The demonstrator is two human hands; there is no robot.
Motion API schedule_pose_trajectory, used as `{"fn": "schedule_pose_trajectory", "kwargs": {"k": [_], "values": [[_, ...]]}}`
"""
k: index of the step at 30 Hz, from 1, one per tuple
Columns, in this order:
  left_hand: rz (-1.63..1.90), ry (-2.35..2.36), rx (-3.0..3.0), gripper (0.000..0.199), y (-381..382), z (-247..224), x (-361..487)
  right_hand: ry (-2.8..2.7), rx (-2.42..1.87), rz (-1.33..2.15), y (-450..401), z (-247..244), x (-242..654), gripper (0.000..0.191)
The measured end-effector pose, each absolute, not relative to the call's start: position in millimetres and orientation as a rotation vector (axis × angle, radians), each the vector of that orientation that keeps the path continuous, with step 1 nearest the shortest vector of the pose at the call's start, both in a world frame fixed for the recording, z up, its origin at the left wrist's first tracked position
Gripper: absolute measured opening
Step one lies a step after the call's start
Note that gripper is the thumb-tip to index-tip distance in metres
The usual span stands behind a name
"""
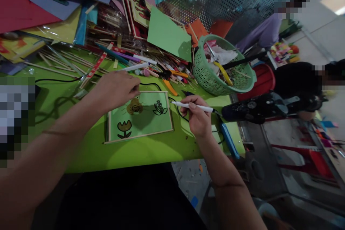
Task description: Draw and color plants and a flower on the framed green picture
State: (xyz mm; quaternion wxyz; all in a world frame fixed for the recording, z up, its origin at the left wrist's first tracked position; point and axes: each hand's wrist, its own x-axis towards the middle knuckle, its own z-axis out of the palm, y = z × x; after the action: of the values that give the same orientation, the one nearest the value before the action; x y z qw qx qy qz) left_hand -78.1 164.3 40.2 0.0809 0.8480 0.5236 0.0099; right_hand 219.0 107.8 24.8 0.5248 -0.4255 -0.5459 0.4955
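My right hand (198, 116) grips a white marker (192, 106), its tip pointing left, just off the right edge of a green card (145, 124). Thin wooden sticks frame the card, which bears a brown drawing (134, 107) near its upper middle, a tulip shape (124, 128) at lower left and a black-outlined plant (160, 108) at right. Over the card's upper left is my left hand (121, 88), fingers bent downward. Its fingertips are partly hidden, so I cannot make out whether they hold anything. Another white pen (136, 67) lies just beyond that hand.
A green basket (212, 75) with scraps and a yellow-handled tool stands at the back right. Sticks, markers, orange-handled scissors (169, 87) and coloured paper (169, 36) crowd the table's far side. A blue cutter (229, 140) lies near the right edge. A dark cable runs behind the card.
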Motion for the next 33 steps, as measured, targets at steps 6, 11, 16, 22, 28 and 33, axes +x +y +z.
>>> {"fn": "schedule_pose_trajectory", "kwargs": {"k": [6, 11, 16, 22, 28, 33], "values": [[-0.051, 1.552, 2.55, 0.018, 163, 44, -78, -1.243, -1.023, 1.214, 107, 29, 218, 0.021], [-0.031, 1.497, 2.521, 0.02, 162, 51, -72, -1.239, -1.02, 1.219, 106, 30, 217, 0.023], [-0.012, 1.457, 2.418, 0.02, 162, 43, -67, -1.288, -1.008, 1.273, 99, 28, 218, 0.023], [0.021, 1.428, 2.421, 0.023, 162, 34, -66, -1.319, -1.023, 1.294, 97, 27, 219, 0.02], [0.021, 1.52, 2.386, 0.042, 159, 38, -67, -1.327, -1.06, 1.257, 99, 27, 222, 0.022], [0.054, 1.469, 2.478, 0.026, 161, 39, -69, -1.335, -1.037, 1.266, 99, 26, 224, 0.02]]}}
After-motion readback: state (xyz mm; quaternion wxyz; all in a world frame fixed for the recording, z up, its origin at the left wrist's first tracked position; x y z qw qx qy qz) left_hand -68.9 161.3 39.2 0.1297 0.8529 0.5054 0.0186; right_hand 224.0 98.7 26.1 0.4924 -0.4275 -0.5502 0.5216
